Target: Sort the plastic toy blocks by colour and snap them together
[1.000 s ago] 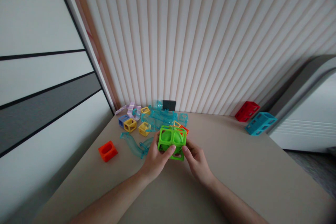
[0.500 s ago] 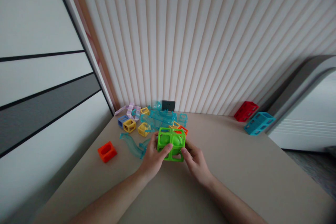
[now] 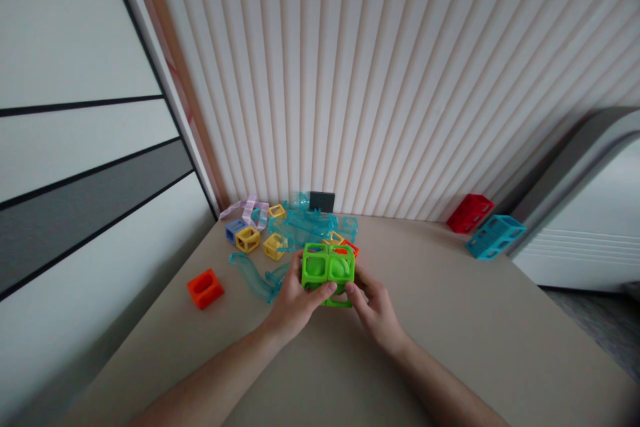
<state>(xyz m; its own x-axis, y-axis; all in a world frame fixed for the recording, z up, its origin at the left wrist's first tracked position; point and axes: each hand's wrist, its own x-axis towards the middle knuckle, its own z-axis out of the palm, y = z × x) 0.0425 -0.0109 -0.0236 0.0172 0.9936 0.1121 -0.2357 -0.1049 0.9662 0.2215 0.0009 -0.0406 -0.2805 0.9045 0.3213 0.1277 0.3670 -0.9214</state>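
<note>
A bright green block of joined open-frame cubes (image 3: 329, 267) is held between my two hands over the tabletop. My left hand (image 3: 299, 297) grips its left side, thumb across the lower front. On the right side, my right hand (image 3: 373, 307) closes on it with the thumb at the lower right corner; its other fingers are partly hidden behind. Just beyond the block, a red-orange cube (image 3: 352, 247) and a yellow one (image 3: 333, 238) show in part. Left of my left hand lies a curved translucent teal track piece (image 3: 253, 278).
An orange block (image 3: 205, 289) lies at the left. Yellow cubes (image 3: 247, 239), a blue cube (image 3: 234, 231), lilac pieces (image 3: 255, 211) and teal translucent parts (image 3: 305, 227) crowd the back, near a black rectangular piece (image 3: 322, 201). Red (image 3: 469, 213) and teal-blue (image 3: 495, 237) blocks stand far right by the ribbed wall.
The green block has tilted slightly in my hands, and my left thumb has slid a little right and down along its front. The other pieces lie as before.
</note>
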